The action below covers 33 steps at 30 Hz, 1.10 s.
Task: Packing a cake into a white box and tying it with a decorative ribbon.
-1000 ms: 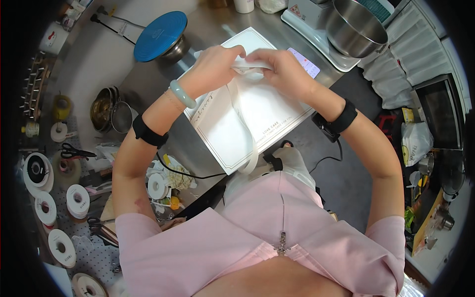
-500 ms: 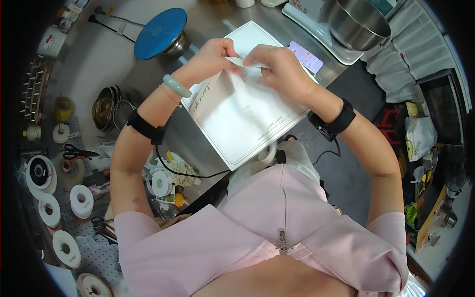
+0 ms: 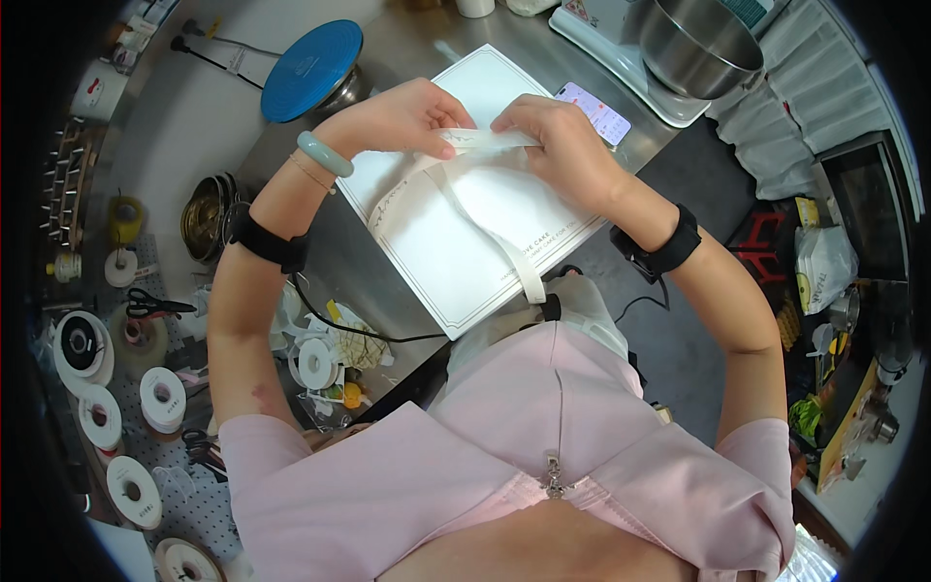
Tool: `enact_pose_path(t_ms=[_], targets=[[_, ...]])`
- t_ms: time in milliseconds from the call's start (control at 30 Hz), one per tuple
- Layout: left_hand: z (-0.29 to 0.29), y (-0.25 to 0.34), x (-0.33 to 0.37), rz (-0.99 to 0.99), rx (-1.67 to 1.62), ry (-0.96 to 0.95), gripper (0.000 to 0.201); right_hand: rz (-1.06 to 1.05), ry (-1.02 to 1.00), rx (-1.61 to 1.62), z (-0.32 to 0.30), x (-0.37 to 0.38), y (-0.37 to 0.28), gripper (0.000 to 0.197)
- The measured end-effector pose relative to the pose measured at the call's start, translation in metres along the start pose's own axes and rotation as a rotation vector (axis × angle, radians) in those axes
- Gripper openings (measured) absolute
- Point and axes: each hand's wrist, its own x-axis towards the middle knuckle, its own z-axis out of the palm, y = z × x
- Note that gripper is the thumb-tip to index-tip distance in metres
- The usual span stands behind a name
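Note:
A flat white cake box (image 3: 441, 281) with a thin dark border lies at an angle on the steel table in front of me. Over its upper part, my left hand (image 3: 422, 114) pinches a white printed ribbon (image 3: 485, 141) between thumb and fingers. My right hand (image 3: 562, 145) grips the same ribbon a little to the right, so a short stretch runs between the hands. One tail hangs across the lid and over the box's near edge. Another length curves toward the box's left edge. Whether a knot is in the ribbon I cannot tell.
A phone (image 3: 593, 113) lies right of the box, below a white scale with a steel bowl (image 3: 703, 48). A blue turntable (image 3: 312, 68) stands at the back left. Ribbon spools (image 3: 162, 397) and scissors (image 3: 155, 304) lie along the left. A black cable runs beside the box.
My left hand has moved left and its fingers have spread along the ribbon, showing more of it between the hands. The ribbon's tail now hangs loosely over the near box edge.

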Motion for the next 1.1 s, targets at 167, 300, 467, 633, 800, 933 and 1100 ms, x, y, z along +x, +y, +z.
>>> enact_pose_path(t_ms=[167,300,467,633,800,933,1100], targets=[[-0.002,0.006,0.006,-0.106,0.310,0.050,0.015,-0.058,0.015,-0.004,-0.002,-0.008,0.007,0.033],[-0.023,-0.013,0.008,-0.150,0.143,-0.009,0.023,-0.046,-0.065,-0.062,0.002,-0.018,-0.005,0.037],[-0.037,-0.025,0.015,-0.232,0.186,-0.019,0.025,0.028,-0.161,-0.044,0.005,-0.029,-0.015,0.045],[-0.047,-0.013,0.013,-0.291,0.110,-0.053,0.011,0.057,-0.312,-0.086,0.005,-0.026,-0.020,0.046],[-0.073,-0.021,-0.005,-0.233,0.086,-0.018,0.012,-0.091,-0.368,-0.244,0.015,-0.024,-0.022,0.045],[-0.082,-0.006,-0.013,-0.176,0.237,0.085,0.014,-0.060,-0.438,-0.297,0.014,-0.023,-0.021,0.057],[-0.092,-0.011,-0.059,-0.309,0.452,0.049,0.024,-0.088,-0.452,-0.298,0.014,-0.022,-0.023,0.061]])
